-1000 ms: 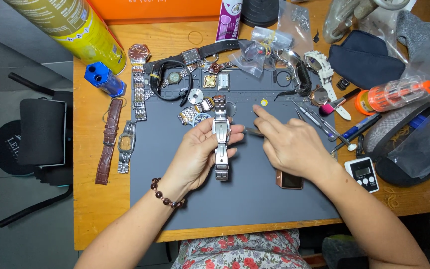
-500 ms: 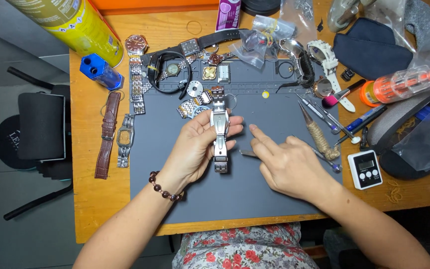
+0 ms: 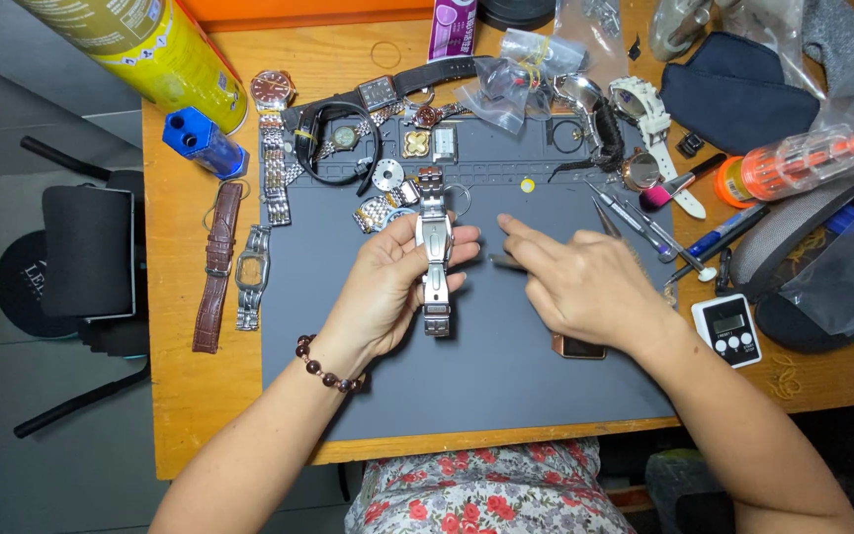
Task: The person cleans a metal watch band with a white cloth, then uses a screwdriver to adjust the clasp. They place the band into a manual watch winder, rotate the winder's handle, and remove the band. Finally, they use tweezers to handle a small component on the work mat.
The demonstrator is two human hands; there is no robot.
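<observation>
Gripped in the left hand (image 3: 383,297), the silver metal watch bracelet (image 3: 435,265) stands upright above the grey work mat (image 3: 467,386). Right hand (image 3: 585,287) pinches a thin dark tool (image 3: 506,262) beside it. If the pinch loosens, I think the bracelet may slip down.

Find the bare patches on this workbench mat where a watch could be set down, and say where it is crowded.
The grey mat is bare below both hands toward its near edge, and on its left between the left hand holding the steel bracelet and the mat's left edge. Its top strip and the desk right of the right hand are crowded.
</observation>
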